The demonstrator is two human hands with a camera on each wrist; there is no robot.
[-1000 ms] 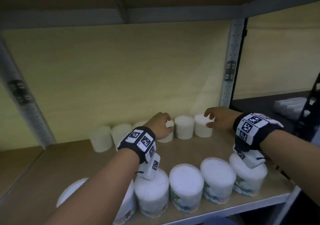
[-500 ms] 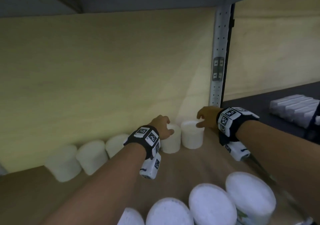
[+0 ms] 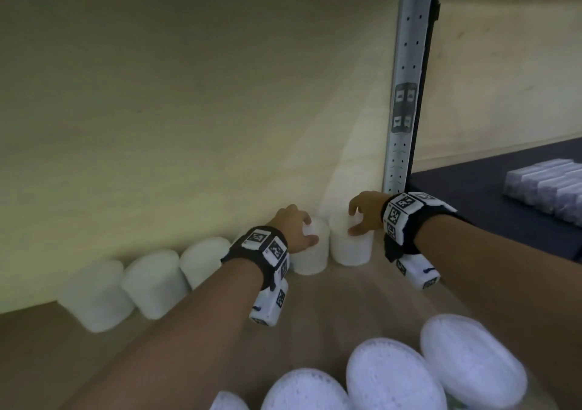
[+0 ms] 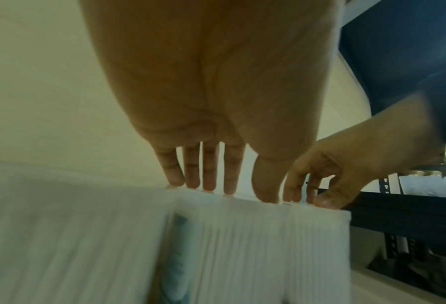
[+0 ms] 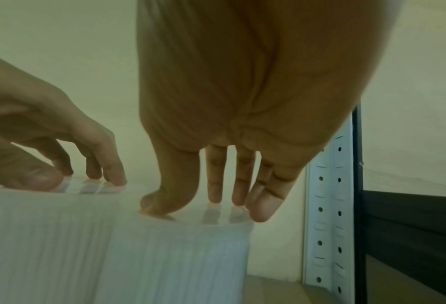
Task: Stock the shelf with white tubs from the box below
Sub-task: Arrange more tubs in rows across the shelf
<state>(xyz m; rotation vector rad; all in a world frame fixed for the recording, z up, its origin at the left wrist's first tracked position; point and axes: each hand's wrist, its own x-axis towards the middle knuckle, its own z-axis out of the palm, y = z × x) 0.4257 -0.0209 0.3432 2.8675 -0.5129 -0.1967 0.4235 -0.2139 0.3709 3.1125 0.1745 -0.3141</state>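
Note:
Several white tubs stand in a row along the back wall of the wooden shelf (image 3: 333, 302). My left hand (image 3: 302, 231) grips the top of the second tub from the right (image 3: 310, 256), thumb on its front and fingers over the lid. In the left wrist view its fingertips (image 4: 206, 185) sit on that tub's rim (image 4: 255, 246). My right hand (image 3: 357, 220) holds the rightmost tub (image 3: 351, 249) from above. Its thumb and fingertips (image 5: 214, 197) touch the lid of this tub (image 5: 177, 257).
Three more back-row tubs (image 3: 154, 283) stand to the left, one partly behind my left wrist. Front-row tubs (image 3: 390, 378) fill the bottom right. A perforated metal post (image 3: 406, 94) stands right of the hands. Beyond it, a dark shelf (image 3: 472, 195) carries white packs (image 3: 551, 186).
My head has leaned in and the view now sits lower and nearer the back wall. Both hands have reached deeper towards the back right corner and stay on back-row tubs.

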